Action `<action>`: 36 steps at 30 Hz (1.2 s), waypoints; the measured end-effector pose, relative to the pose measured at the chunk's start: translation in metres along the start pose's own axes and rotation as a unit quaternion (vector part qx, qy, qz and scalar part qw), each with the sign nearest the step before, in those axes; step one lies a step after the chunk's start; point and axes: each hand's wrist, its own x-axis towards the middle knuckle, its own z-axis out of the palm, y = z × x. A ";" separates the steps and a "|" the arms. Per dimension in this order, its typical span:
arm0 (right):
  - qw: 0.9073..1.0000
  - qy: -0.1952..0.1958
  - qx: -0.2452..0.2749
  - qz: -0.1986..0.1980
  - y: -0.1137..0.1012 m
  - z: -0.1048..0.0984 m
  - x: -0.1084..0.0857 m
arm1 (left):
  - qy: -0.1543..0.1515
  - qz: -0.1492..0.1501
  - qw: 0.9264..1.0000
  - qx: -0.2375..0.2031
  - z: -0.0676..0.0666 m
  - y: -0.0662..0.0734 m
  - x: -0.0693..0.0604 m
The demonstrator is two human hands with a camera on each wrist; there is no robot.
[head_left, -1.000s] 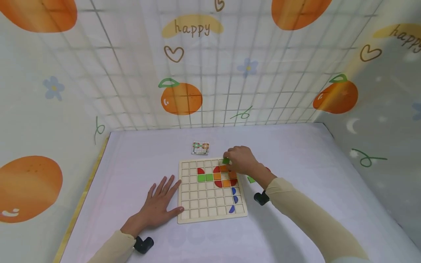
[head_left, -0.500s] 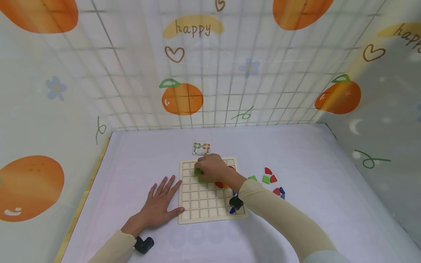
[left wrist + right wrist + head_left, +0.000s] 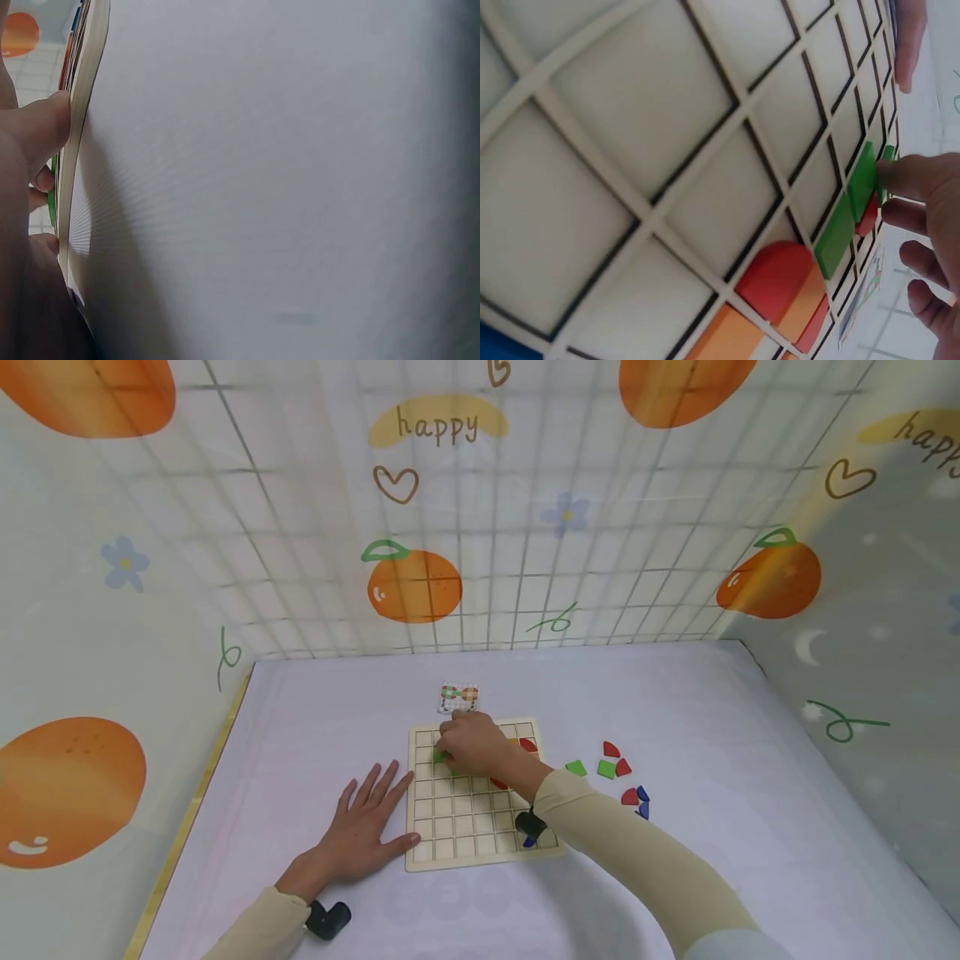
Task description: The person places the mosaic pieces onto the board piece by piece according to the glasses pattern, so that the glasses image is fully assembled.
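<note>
The wooden grid board [image 3: 464,826] lies flat, with green squares [image 3: 862,178], red curved pieces [image 3: 774,274] and orange pieces [image 3: 724,335] in cells of its far part. My right hand [image 3: 476,745] reaches over them; its thumb and fingers pinch a green square [image 3: 439,757] at the board's far left part, partly hidden by the fingertips. In the right wrist view, that hand [image 3: 939,214] is at the board's far side. Fingers spread, my left hand [image 3: 360,835] rests on the table, its thumb and index fingertips touching the board's left edge [image 3: 76,150].
A small patterned card [image 3: 458,697] lies just behind the board. To the board's right are loose green squares [image 3: 576,767], red quarter-round pieces [image 3: 611,749] and blue pieces [image 3: 643,794]. A printed curtain [image 3: 480,527] stands behind the table.
My right hand has carried the green square from the board's far right corner to its far left part, uncovering loose pieces on the right. My left hand has stayed in place.
</note>
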 end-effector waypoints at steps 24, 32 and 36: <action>0.991 0.035 0.128 0.033 0.013 -0.003 -0.046 | 0.016 0.007 1.000 0.004 0.005 -0.002 0.001; 0.987 0.051 0.129 0.075 0.028 -0.001 -0.090 | 0.005 -0.003 1.000 0.018 0.001 0.002 0.001; 0.983 0.033 0.140 0.114 0.035 -0.003 -0.112 | 0.005 -0.004 1.000 0.016 0.000 0.003 0.000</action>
